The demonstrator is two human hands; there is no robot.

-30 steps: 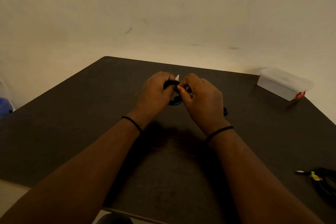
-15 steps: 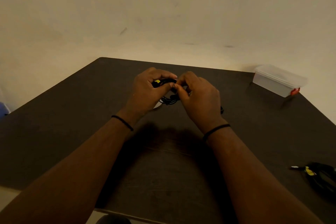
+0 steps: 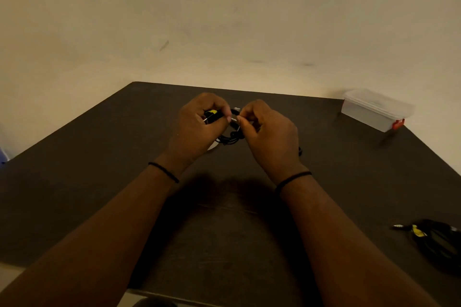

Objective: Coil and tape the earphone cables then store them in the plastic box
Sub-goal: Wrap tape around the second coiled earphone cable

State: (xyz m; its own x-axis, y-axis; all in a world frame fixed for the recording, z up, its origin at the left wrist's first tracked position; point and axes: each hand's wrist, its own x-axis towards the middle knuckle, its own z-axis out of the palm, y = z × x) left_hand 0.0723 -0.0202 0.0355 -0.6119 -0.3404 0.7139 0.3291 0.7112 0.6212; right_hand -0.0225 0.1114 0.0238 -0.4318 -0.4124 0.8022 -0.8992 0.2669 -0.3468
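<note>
Left hand (image 3: 199, 129) grips the coiled earphone cable (image 3: 228, 137) so it can't unwind. Right hand (image 3: 268, 137) pinches tape (image 3: 236, 110) beside it, well apart from the plastic box (image 3: 374, 113).

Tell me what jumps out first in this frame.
Two bare hands meet at the centre of the dark brown table: the left hand and right hand both grip a coiled black earphone cable with a yellow tag. A lidded translucent plastic box sits far right; another black cable bundle lies near right.
</note>
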